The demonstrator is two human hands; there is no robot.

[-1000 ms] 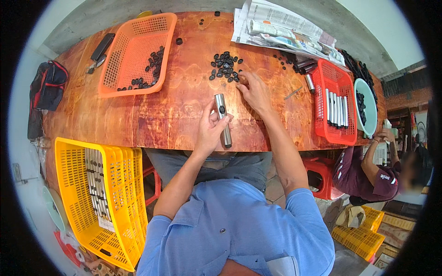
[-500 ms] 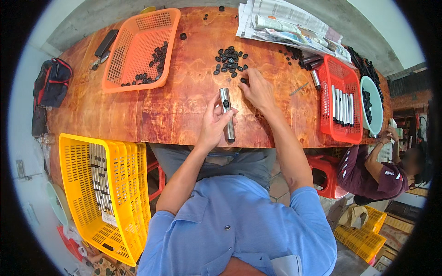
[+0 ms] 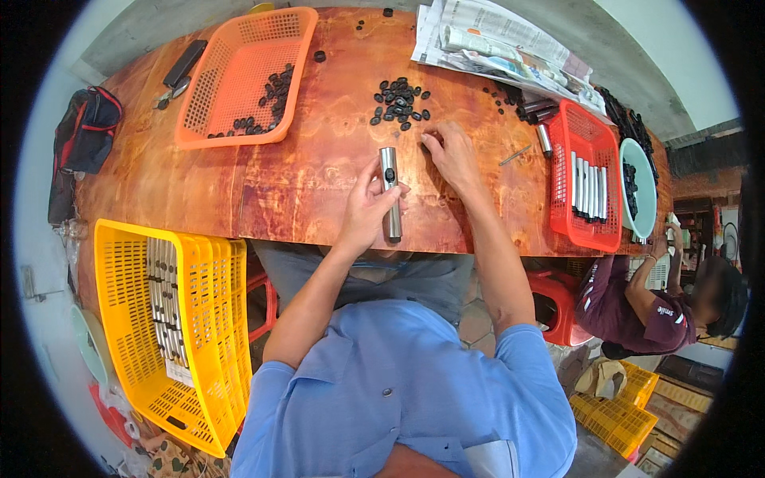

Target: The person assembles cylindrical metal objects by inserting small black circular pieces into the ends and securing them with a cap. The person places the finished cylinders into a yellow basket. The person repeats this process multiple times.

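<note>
My left hand is closed around a shiny metal tube, which stands nearly lengthwise to me over the table's near edge. A black oval piece sits in the side of the tube, and its near end is dark. My right hand rests low over the table to the right of the tube, thumb and forefinger drawn together. Whatever may be between those fingertips is too small or hidden to make out. Just beyond them lies a loose pile of small black oval pieces.
An orange basket with black pieces stands at the far left. On the right are a red basket of metal tubes, a pale green bowl and newspapers. Yellow crates flank me on the left; another person sits at right.
My right hand has shifted slightly to the right; the black piece at its fingertips no longer shows. The left hand keeps its hold on the tube. The whole view has moved a little.
</note>
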